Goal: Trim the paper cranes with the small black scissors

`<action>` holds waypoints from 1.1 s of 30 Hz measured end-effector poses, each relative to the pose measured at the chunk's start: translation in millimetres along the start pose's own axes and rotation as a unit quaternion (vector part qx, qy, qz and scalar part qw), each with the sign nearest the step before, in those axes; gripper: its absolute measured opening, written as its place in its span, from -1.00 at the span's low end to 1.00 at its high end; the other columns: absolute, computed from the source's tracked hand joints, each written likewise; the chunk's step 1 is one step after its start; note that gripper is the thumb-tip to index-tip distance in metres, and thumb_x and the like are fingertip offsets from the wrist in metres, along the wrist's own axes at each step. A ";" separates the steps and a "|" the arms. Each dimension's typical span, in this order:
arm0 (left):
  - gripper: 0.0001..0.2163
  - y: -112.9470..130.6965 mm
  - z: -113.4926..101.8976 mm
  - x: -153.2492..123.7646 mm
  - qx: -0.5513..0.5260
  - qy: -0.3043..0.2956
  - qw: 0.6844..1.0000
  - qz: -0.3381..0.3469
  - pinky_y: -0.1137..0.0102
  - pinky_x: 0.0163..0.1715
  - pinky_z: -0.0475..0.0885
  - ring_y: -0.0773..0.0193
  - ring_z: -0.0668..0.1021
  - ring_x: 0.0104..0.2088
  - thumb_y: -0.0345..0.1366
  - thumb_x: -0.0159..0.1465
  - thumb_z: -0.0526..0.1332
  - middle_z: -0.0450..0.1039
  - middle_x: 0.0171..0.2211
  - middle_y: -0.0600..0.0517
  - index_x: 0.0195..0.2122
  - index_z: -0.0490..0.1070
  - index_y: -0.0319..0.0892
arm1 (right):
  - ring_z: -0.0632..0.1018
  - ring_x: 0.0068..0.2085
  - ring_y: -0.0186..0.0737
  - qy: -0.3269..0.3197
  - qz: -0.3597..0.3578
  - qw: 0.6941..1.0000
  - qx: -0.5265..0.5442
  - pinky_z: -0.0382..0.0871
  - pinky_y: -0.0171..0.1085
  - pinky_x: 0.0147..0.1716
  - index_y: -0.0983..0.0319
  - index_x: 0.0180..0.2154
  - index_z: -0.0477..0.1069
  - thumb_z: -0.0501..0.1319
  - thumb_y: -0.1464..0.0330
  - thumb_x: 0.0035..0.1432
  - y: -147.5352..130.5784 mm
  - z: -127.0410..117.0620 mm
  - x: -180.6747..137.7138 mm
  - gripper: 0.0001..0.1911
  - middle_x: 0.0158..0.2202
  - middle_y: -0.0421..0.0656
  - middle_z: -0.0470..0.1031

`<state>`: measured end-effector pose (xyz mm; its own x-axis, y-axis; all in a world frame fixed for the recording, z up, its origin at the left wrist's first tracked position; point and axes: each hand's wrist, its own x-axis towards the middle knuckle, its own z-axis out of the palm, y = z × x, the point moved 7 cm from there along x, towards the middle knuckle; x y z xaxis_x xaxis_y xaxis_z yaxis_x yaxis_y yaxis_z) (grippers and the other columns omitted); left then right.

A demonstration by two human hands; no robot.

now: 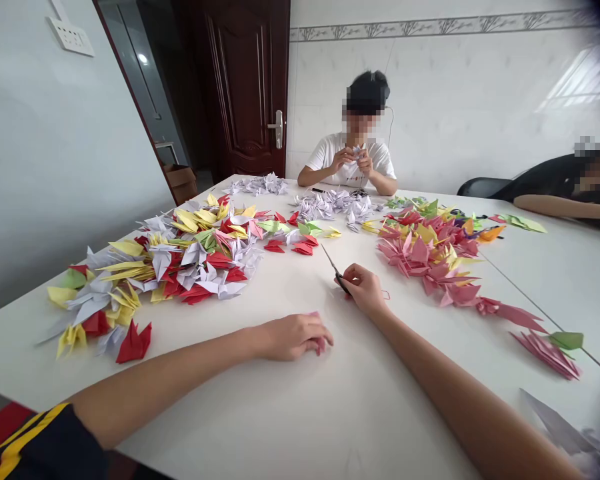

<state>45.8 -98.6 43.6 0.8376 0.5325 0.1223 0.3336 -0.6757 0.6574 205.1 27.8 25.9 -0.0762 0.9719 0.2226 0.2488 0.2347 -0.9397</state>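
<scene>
1. Scissors [338, 277]: slim, dark-bladed, blades apparently closed, tips pointing up and away from the wearer toward the paper cranes. Handles sit inside the right hand.
2. Right hand [365, 291]: clenched around the scissors, held low over the table.
3. Red thread [386, 294]: thin loop lying just beside the right hand.
4. Left hand [295, 337]: fingers curled, resting on the table, near the right hand. Pink scrap [321, 345] at the fingertips; whether it is gripped cannot be told.
5. White table [260, 420]: bears everything listed here.
6. Mixed origami cranes [190, 263]: large red, yellow, white and green heap, left of the scissors.
7. Pink origami cranes [423, 257]: heap with red and yellow pieces, right of the scissors.
8. White origami cranes [327, 207]: loose group beyond the scissors.
9. Co-worker [350, 160]: seated across the table, both hands holding white paper at chest height.
</scene>
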 end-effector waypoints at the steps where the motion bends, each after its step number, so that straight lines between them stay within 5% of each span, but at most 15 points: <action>1: -0.72 -5.5 -0.8 12.9 -0.034 0.004 0.999 0.008 0.36 0.00 0.42 0.24 0.55 -0.08 -0.54 0.34 0.06 0.56 -0.29 -0.03 -0.02 0.45 -0.17 | 0.46 -0.66 -0.32 0.004 -0.003 1.000 0.003 0.25 -0.34 -0.67 0.18 -0.47 0.32 0.42 0.00 -0.09 -0.7 -0.9 0.3 -0.55 -0.53 -0.26 0.44; 8: -0.80 -65.2 -26.7 70.5 -0.095 0.166 0.981 -0.036 0.36 -0.09 0.48 0.28 0.59 -0.23 -0.52 0.26 0.15 0.51 -0.20 -0.07 -0.18 0.52 -0.21 | 0.45 -0.65 -0.31 0.040 -0.005 0.999 0.032 0.29 -0.32 -0.64 0.18 -0.46 0.32 0.43 0.00 -0.10 3.7 -9.1 4.3 -0.55 -0.56 -0.26 0.44; 17: -0.80 -92.1 -64.3 62.1 -0.073 0.271 0.955 -0.100 0.43 -0.37 0.39 0.41 0.40 -0.47 -0.40 0.23 0.16 0.46 -0.27 -0.02 -0.18 0.54 -0.22 | 0.46 -0.63 -0.30 0.034 0.013 0.999 0.024 0.29 -0.31 -0.64 0.17 -0.46 0.32 0.41 0.00 -0.09 5.2 -7.3 5.4 -0.56 -0.52 -0.23 0.48; 21: -0.72 -93.6 -74.2 57.7 -0.037 0.256 0.961 -0.100 0.41 -0.34 0.41 0.35 0.41 -0.39 -0.24 0.18 0.29 0.44 -0.14 -0.05 -0.08 0.54 -0.17 | 0.46 -0.62 -0.29 0.032 0.021 0.999 0.019 0.29 -0.31 -0.64 0.17 -0.45 0.32 0.41 0.00 -0.08 5.5 -7.3 5.2 -0.55 -0.52 -0.23 0.46; 27: -0.52 -88.9 -61.4 65.3 0.002 0.179 0.983 -0.048 0.26 0.08 0.39 0.09 0.50 0.05 -0.17 0.11 0.41 0.45 0.07 -0.10 0.08 0.49 -0.12 | 0.45 -0.60 -0.32 0.035 0.020 0.999 0.023 0.30 -0.33 -0.64 0.18 -0.45 0.33 0.41 -0.01 -0.08 6.9 -8.6 5.8 -0.55 -0.50 -0.22 0.47; 33: -0.55 -95.8 -59.0 65.1 0.010 0.180 0.979 -0.096 0.28 0.00 0.43 0.12 0.55 -0.06 -0.07 0.15 0.39 0.46 -0.01 -0.08 0.04 0.52 -0.10 | 0.46 -0.62 -0.32 0.028 0.030 0.999 0.011 0.25 -0.34 -0.65 0.19 -0.45 0.32 0.40 -0.03 -0.09 7.0 -8.1 4.9 -0.53 -0.46 -0.17 0.52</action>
<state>42.8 30.9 32.4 0.5529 0.7937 0.2536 0.4812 -0.5526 0.6805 214.2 34.4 22.5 -0.0064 0.9838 0.1792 0.2308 0.1758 -0.9570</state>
